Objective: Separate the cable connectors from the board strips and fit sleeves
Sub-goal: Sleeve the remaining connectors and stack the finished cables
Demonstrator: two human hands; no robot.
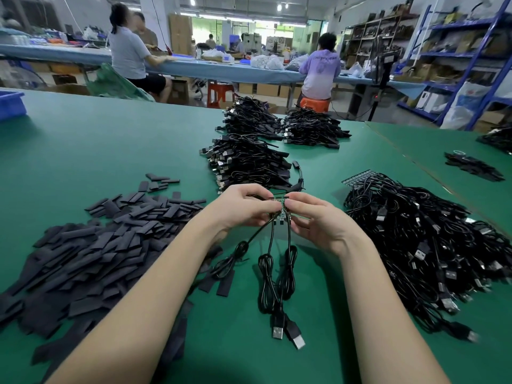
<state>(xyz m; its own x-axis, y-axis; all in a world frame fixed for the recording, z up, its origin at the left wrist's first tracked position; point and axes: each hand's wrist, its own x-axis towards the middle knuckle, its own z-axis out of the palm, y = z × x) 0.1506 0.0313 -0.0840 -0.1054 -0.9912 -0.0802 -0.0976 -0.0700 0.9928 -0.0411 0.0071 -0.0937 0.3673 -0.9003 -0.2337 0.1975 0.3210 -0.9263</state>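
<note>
Both hands meet mid-air above the green matted surface, holding one short green board strip between them. Left hand pinches the strip's left part, fingers curled tight; right hand pinches the right part, thumb and forefinger closed on it. Each grip is narrow and loaded, nothing spare.

Strip's long axis looks to run left-right between the two grips, though fingers hide most of it. Thin black cables hang from the strip's lower edge, dropping toward the person, ending in silver-tipped black USB plugs that rest on the surface.

Judgement: the break line sits at the gap between the fingertips, so a snap or twist probably pivots there; both hands are equally near.

Flat black sleeves heaped in a pile lie to the left, nearer the left hand. A tangle of black unprocessed cables lies to the right, close beside the right wrist. Stacked finished cable bundles sit just beyond the hands. Open room is mainly below the hands, where the dangling cables lie. The surface's near edge is out of view.
</note>
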